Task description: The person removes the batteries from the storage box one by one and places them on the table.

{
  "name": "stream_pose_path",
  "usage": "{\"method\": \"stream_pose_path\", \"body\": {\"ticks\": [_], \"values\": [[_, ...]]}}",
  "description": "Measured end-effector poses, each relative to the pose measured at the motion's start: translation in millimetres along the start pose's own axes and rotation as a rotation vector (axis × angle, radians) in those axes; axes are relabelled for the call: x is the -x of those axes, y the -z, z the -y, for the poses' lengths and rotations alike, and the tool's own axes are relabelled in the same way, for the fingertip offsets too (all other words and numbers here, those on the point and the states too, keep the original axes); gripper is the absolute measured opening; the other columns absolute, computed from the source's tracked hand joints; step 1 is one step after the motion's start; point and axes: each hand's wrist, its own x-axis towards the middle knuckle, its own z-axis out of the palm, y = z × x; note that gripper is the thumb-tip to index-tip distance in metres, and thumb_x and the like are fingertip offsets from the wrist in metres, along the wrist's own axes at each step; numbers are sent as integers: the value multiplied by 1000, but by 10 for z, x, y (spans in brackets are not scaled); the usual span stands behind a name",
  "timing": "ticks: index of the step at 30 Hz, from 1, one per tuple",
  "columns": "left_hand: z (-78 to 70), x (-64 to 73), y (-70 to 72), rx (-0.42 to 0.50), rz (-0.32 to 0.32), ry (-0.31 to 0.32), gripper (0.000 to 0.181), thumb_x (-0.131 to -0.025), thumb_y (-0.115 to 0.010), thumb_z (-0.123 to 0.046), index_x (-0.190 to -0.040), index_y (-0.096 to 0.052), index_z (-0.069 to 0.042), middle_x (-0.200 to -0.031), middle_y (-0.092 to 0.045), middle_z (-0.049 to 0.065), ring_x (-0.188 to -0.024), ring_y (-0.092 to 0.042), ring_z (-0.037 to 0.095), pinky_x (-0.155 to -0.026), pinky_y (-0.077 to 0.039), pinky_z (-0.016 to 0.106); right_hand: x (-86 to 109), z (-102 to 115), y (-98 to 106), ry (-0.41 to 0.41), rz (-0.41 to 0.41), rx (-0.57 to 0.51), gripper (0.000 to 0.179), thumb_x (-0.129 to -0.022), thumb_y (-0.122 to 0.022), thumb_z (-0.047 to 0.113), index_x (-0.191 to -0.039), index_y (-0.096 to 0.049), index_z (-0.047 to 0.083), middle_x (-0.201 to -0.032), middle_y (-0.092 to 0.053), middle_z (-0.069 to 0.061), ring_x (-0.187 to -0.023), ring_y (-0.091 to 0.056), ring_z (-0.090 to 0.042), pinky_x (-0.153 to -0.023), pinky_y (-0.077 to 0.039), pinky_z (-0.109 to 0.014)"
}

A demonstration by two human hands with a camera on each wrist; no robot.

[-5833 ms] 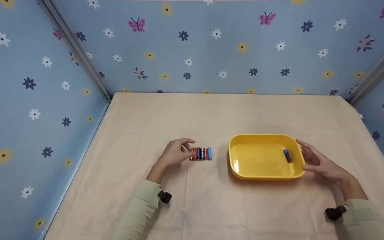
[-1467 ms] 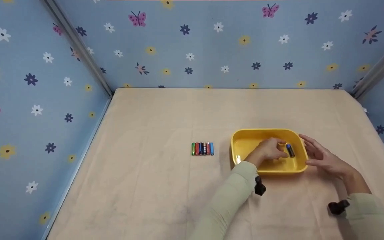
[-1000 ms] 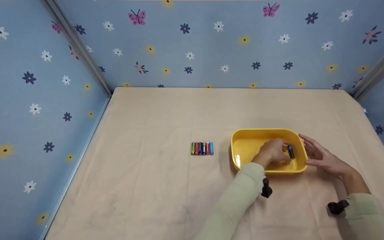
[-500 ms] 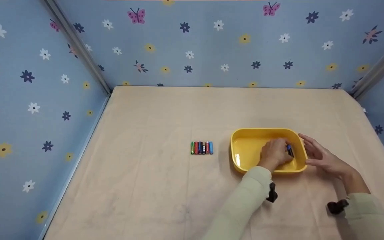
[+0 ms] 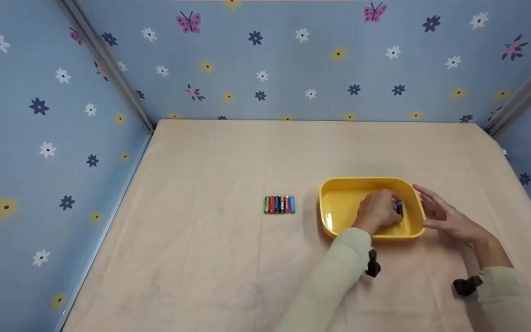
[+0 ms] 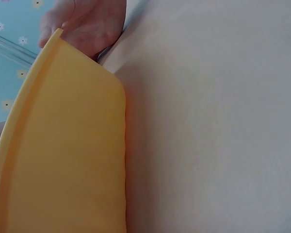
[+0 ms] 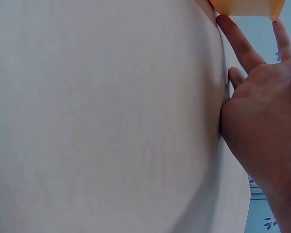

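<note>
Inside the yellow plastic tub (image 5: 345, 207), my left hand (image 5: 376, 211) bends its fingers and thumb at a dark battery (image 5: 400, 209) with a blue end, near the right wall. The hand covers part of the battery and whatever lies under the fingers. My right hand (image 5: 452, 224) stays outside, thumb and fingers spread against the tub's right end. In the right wrist view its straight fingertips meet the tub. The left wrist view is mostly the tub's outer side (image 6: 72, 136), with the right hand (image 6: 89, 26) behind its corner.
Left of the tub, several batteries (image 5: 280, 204) in green, red, blue and black lie side by side in a row on the beige cloth (image 5: 201, 258). Blue patterned walls (image 5: 288, 60) enclose the back and sides. Each wrist carries a small black camera (image 5: 467, 286).
My left hand has gone from the battery row into the tub, right up to the dark battery. That battery has shifted slightly and stands straighter in view. My right hand keeps its place.
</note>
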Motion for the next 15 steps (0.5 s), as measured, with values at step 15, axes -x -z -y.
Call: {"method": "stream_pose_path", "body": {"ticks": [15], "values": [[-17,28,266,105,130,21,38,-86,-101,-23,-120,-85,-30,-94,-79,-13,-81,-67,6,-80,-55,19,-21,24,-1,-49,0,9,97,-110,-69,12,-182,-11,38,-192,0,-18,-175,6,-54,-111,-36,-3]]}}
